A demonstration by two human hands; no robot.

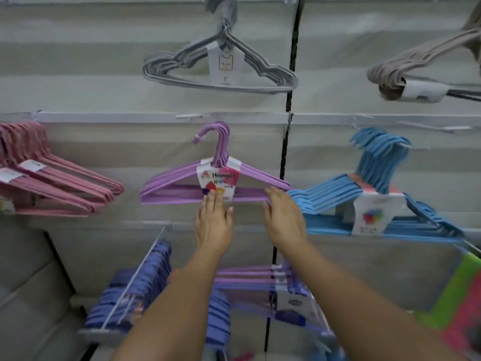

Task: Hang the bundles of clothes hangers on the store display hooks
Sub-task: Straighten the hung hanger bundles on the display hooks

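A purple hanger bundle (182,188) with a "Hanger" label hangs in the middle of the slat wall, its hooks up near a white display hook (190,116). My left hand (214,220) lies with straight fingers against the bundle's bottom bar and label. My right hand (282,217) is at the bundle's right shoulder, fingers relaxed and touching the bar; no grip shows. A blue hanger bundle (377,204) hangs on the wall to the right. Pink hanger bundles (52,183) hang at the left. Above hang a grey hanger bundle (221,66) and a beige hanger bundle (416,66).
Below my arms, dark blue hangers (135,295) and more purple hangers (250,280) hang on lower wire hooks. A bare white hook (437,127) juts from the rail at the upper right. A green and pink item (460,308) stands at the lower right. A black seam (289,100) splits the wall panels.
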